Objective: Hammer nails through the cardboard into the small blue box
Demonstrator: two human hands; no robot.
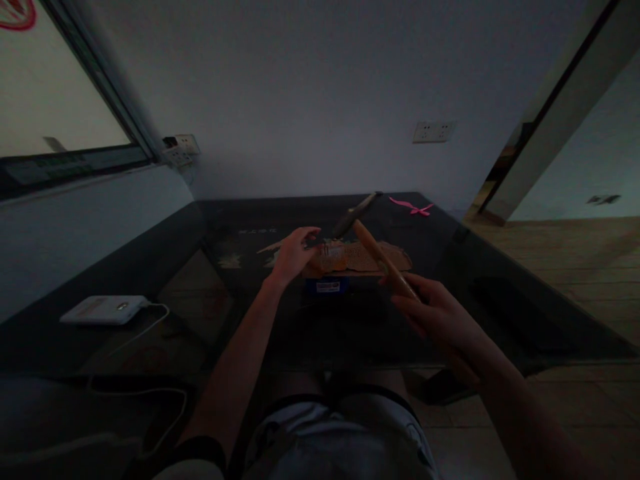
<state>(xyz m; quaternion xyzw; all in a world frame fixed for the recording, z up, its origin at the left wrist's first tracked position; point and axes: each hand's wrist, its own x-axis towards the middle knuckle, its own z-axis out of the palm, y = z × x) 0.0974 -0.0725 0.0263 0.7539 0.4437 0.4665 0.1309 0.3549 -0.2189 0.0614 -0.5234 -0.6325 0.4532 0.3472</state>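
My right hand (433,307) is wrapped around the wooden handle of a hammer (383,260). The hammer's long dark head (355,215) is raised above the far side of a brown, rough-edged slab (373,257), whose material I cannot make out. At the slab's left end is my left hand (295,253), its fingers bent and a gap showing between thumb and index finger. Some small pale marks or pieces lie close to the thumb, too dim to name. Under the slab's front edge shows a blue box (327,287) with a white label.
Pale scraps (230,261) lie left of the slab on the dark glossy table (280,327). A white power bank (105,310) with a cable lies at the left. A pink ribbon (413,207) rests at the back right. Behind stands a wall with sockets (434,132).
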